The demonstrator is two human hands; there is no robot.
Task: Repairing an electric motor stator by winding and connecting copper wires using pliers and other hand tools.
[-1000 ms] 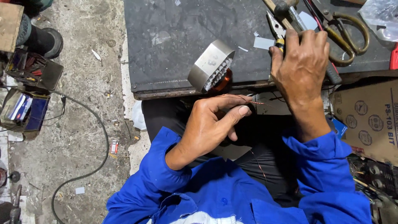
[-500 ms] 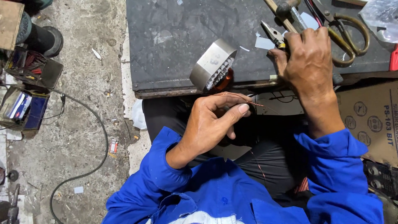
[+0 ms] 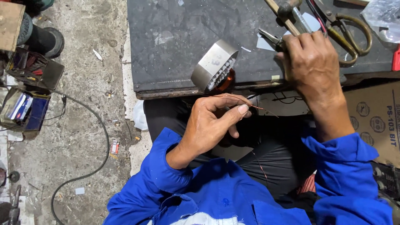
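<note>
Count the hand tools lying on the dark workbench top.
3 visible: brass-handled scissors at the far right, a wooden-handled hammer beside them, and grey pliers under the right hand. Others may be hidden.

Dark workbench (image 3: 175, 33), stator (image 3: 214, 64), scissors (image 3: 354, 33), pliers (image 3: 271, 38)

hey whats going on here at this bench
A person in a blue jacket sits at a dark workbench. The left hand pinches thin copper wire between thumb and forefinger, above the lap. The right hand rests on the bench edge, fingers on a pair of pliers. A metal motor core with copper windings sits tilted at the front edge of the bench. Scissors and a hammer lie beside the right hand.
</note>
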